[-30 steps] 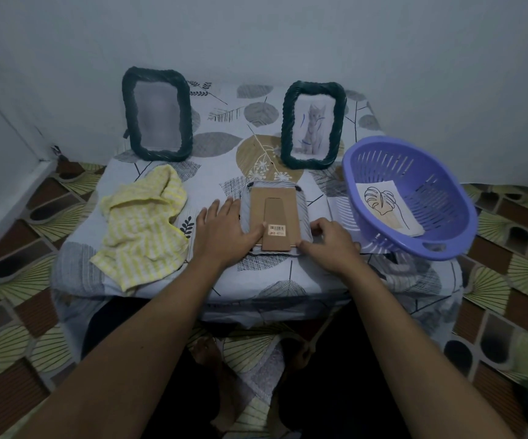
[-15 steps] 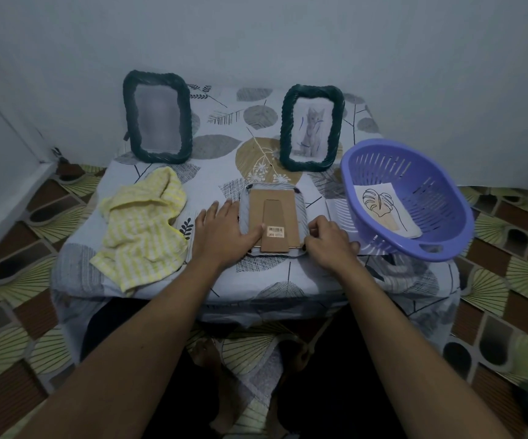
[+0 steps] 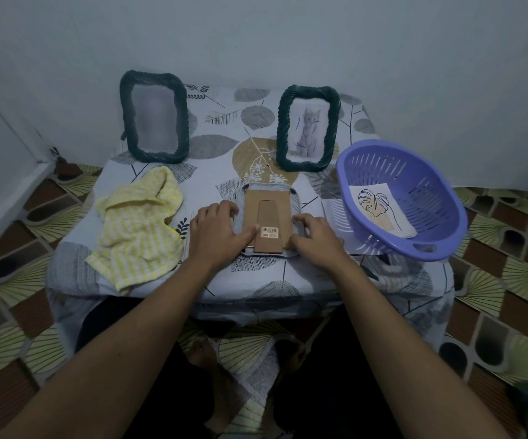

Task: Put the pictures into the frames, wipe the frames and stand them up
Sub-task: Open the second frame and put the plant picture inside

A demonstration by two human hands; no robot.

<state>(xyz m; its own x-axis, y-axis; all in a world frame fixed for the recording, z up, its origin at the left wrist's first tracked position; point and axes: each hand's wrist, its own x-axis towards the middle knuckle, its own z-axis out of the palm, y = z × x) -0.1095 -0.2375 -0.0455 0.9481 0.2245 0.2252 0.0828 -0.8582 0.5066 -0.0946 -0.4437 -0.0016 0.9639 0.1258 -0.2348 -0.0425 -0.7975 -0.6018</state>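
- A low worktop [image 3: 275, 280] draped in leaf-printed cloth stands against a pale wall.
- The face-down picture frame with brown cardboard backing [image 3: 267, 213] lies at its centre, between both hands. Its long axis points away from the person.
- The left hand [image 3: 216, 231] bends its fingers over the frame's left rim, thumb on the backing. The right hand [image 3: 315, 237] curls onto the right rim.
- Right of the frame, a purple slotted plastic basket [image 3: 414, 172] holds a leaf drawing [image 3: 375, 205].
- Fingertips and any clips are hidden.

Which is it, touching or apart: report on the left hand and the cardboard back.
Touching. Head view: the left hand lays its thumb on the cardboard back beside the barcode sticker.
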